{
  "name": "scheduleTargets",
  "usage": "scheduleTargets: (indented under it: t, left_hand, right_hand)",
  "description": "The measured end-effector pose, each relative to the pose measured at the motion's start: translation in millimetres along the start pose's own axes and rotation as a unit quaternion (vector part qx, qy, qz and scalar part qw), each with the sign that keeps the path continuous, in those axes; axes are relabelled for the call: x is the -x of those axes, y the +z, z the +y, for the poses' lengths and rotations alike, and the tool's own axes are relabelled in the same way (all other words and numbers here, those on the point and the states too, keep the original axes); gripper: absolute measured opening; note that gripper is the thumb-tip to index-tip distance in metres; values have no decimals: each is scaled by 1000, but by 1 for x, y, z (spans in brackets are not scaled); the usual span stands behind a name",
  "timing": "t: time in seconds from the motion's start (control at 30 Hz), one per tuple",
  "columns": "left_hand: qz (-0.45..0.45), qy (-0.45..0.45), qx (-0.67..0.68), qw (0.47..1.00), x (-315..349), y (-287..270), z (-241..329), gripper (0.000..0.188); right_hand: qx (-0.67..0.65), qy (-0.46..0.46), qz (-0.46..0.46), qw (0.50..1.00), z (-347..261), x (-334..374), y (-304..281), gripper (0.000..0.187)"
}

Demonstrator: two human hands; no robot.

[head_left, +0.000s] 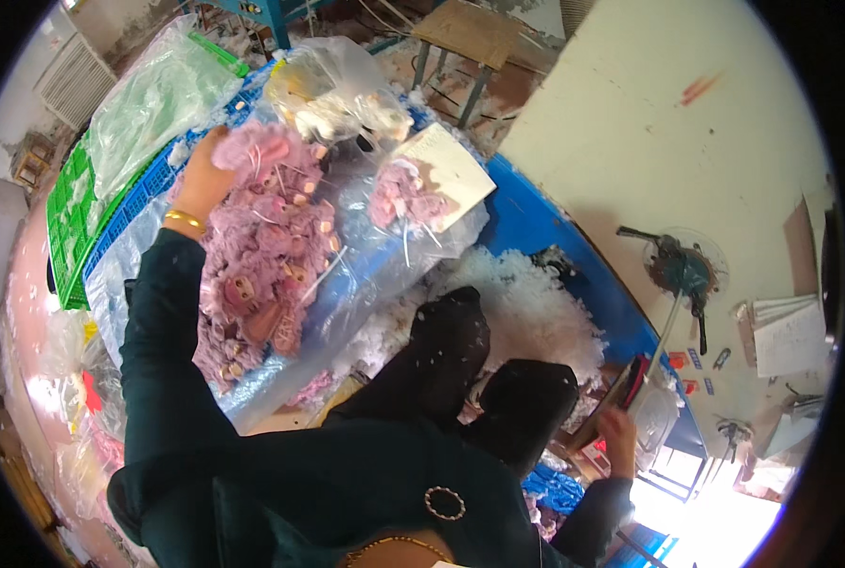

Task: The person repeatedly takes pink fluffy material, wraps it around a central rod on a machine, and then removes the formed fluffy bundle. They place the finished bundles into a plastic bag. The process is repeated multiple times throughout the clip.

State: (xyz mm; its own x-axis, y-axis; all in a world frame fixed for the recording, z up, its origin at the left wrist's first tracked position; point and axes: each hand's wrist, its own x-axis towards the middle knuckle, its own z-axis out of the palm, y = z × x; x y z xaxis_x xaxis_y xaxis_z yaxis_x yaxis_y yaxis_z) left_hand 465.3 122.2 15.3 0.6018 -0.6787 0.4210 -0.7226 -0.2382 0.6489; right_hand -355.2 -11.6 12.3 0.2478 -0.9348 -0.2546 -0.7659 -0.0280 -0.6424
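Note:
My left hand (206,178), with a gold bangle at the wrist, is closed on a fluffy pink plush toy (266,150) at the far end of a heap. The heap of pink plush pieces (252,246), some with small faces and white strips, lies on clear plastic sheeting. At the lower right, my right hand (618,437) is low beside the table edge, just below a dark red-edged object (634,381) and a thin metal rod (669,331). Its fingers are small and partly hidden, so I cannot tell whether it holds anything.
Another pink plush piece (405,197) lies on a pale board (451,175). White stuffing (526,303) piles around my knees. Blue and green crates (74,213) stand left, with bagged pieces (332,90) behind. A pale table (668,123) with a clamp-like metal fixture (683,270) occupies the right. A wooden stool (468,36) stands beyond.

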Motion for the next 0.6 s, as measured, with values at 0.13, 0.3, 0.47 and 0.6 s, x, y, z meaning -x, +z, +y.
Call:
scheduleTargets:
  t: [0.13, 0.3, 0.47, 0.6]
  left_hand:
    - [-81, 124, 110, 983, 15, 28, 151, 28]
    - [-109, 346, 206, 909, 90, 123, 277, 18]
    - [-124, 401, 339, 842, 144, 172, 356, 14]
    - [-216, 294, 463, 807, 190, 205, 387, 15]
  right_hand:
    - [-82, -157, -65, 982, -143, -52, 55, 27]
    - [-136, -336, -152, 920, -277, -71, 105, 34]
    - [-420, -171, -261, 852, -231, -54, 91, 36]
    - [-504, -85, -250, 822, -174, -26, 59, 44]
